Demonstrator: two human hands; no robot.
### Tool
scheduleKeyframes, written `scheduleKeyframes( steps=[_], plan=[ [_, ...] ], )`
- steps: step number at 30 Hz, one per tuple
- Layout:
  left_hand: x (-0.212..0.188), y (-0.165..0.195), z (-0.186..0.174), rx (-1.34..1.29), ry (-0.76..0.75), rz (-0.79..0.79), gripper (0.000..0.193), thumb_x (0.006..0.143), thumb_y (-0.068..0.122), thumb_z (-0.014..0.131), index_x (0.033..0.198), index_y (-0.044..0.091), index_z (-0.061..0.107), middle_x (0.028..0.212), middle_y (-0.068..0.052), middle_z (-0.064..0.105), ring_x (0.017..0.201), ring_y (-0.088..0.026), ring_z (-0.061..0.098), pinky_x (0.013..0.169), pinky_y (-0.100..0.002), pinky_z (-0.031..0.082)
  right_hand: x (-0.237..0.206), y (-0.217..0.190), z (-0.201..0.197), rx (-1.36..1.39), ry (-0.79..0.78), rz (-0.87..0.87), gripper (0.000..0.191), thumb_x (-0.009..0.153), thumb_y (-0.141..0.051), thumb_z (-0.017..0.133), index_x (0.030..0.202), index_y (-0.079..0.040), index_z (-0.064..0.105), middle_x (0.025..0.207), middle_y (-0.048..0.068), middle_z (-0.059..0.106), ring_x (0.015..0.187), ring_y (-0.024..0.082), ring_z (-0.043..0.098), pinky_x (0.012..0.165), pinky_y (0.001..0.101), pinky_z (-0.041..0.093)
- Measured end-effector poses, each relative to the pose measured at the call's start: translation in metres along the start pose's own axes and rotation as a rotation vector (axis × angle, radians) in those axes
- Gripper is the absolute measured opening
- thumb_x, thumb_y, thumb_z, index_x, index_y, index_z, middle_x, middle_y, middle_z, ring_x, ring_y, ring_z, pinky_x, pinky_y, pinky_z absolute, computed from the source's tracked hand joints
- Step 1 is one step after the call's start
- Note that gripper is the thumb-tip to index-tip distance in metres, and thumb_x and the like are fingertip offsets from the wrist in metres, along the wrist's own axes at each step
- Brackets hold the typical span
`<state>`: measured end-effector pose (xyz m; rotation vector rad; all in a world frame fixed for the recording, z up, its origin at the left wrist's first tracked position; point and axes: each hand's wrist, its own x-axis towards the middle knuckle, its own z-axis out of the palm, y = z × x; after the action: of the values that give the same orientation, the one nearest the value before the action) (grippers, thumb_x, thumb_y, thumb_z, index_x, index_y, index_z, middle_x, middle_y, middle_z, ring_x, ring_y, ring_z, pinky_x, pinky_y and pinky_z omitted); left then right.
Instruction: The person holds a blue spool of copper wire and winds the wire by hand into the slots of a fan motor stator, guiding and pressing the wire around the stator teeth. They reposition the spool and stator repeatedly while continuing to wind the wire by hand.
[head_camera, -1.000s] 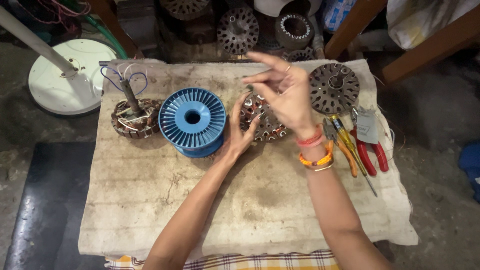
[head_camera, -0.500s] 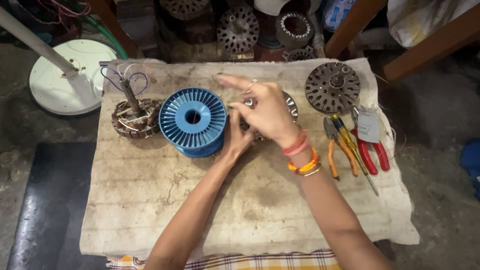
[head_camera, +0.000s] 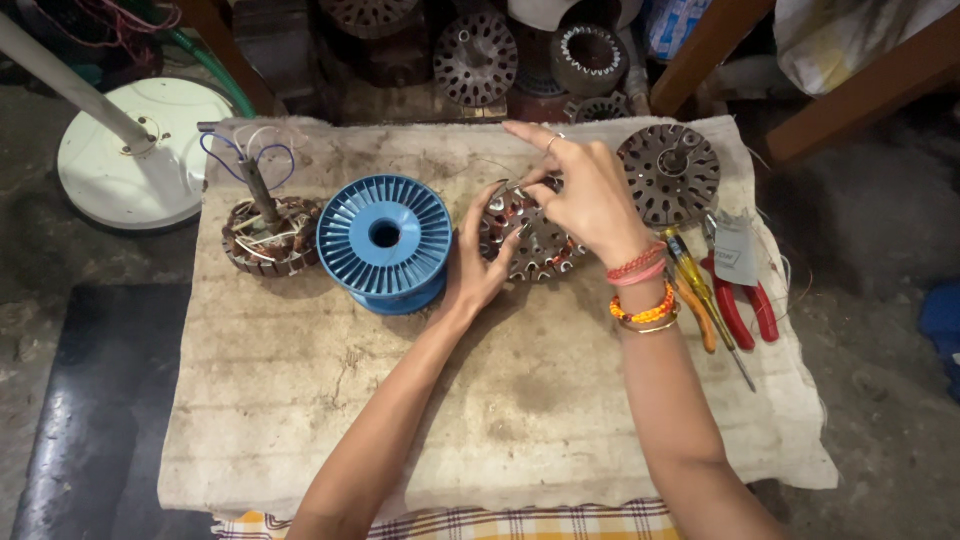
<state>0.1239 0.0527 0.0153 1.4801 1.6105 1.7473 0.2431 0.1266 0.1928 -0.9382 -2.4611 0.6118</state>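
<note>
Stator core (head_camera: 530, 240) lies flat mid-bench (head_camera: 300, 400), just right of the blue spool (head_camera: 385, 240) — left hand (head_camera: 478, 262) cups its near-left rim, right hand (head_camera: 585, 195) sits directly above, fingertips pinched together at its top edge.

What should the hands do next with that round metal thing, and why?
Probably pull the thin wire down into the next slot. The left hand steadies the stator, and the right hand pinches at its top edge, where some slots already show copper coils.
</note>
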Motion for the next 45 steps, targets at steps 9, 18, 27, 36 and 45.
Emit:
scheduleKeyframes(
  steps=[9, 18, 27, 36, 45],
  plan=[
    [0.001, 0.006, 0.000, -0.002, -0.010, -0.040, 0.064, 0.090, 0.016, 0.073, 0.148, 0.014, 0.046, 0.137, -0.016, 0.064, 0.124, -0.030, 0.066, 0.105, -0.042, 0.053, -0.001, 0.018, -0.007, 0.142, 0.053, -0.026, 0.061, 0.084, 0.009, 0.072, 0.139, -0.015, 0.064, 0.101, 0.015, 0.079, 0.093, 0.018, 0.078, 0.084, 0.0288, 0.062],
    [0.000, 0.008, -0.001, -0.022, -0.013, -0.047, 0.064, 0.092, 0.016, 0.073, 0.149, 0.015, 0.045, 0.138, -0.016, 0.063, 0.124, -0.031, 0.066, 0.105, -0.042, 0.053, 0.004, 0.031, 0.001, 0.185, 0.146, -0.027, 0.057, 0.085, 0.010, 0.071, 0.138, -0.011, 0.064, 0.107, 0.017, 0.078, 0.097, 0.020, 0.078, 0.089, 0.0304, 0.063],
    [0.001, 0.007, 0.001, -0.027, -0.016, -0.040, 0.064, 0.092, 0.016, 0.072, 0.150, 0.015, 0.045, 0.141, -0.017, 0.062, 0.126, -0.032, 0.065, 0.107, -0.042, 0.052, 0.012, 0.041, 0.015, 0.242, 0.293, -0.031, 0.051, 0.088, 0.011, 0.071, 0.134, -0.010, 0.068, 0.106, 0.016, 0.079, 0.096, 0.018, 0.079, 0.087, 0.0291, 0.064],
    [0.000, 0.001, 0.001, 0.017, -0.009, -0.022, 0.064, 0.092, 0.020, 0.073, 0.150, 0.014, 0.045, 0.144, -0.017, 0.060, 0.133, -0.034, 0.059, 0.112, -0.045, 0.047, 0.014, 0.039, 0.025, 0.367, 0.321, -0.122, 0.050, 0.092, 0.011, 0.070, 0.137, -0.009, 0.066, 0.108, 0.014, 0.079, 0.098, 0.018, 0.079, 0.086, 0.0279, 0.067],
    [0.000, 0.004, 0.001, -0.005, -0.017, -0.030, 0.065, 0.092, 0.020, 0.073, 0.150, 0.016, 0.045, 0.141, -0.016, 0.062, 0.129, -0.032, 0.063, 0.110, -0.044, 0.050, 0.009, 0.033, 0.015, 0.324, 0.369, -0.174, 0.050, 0.093, 0.011, 0.069, 0.139, -0.009, 0.066, 0.106, 0.014, 0.080, 0.099, 0.019, 0.080, 0.085, 0.0279, 0.066]
  ],
)
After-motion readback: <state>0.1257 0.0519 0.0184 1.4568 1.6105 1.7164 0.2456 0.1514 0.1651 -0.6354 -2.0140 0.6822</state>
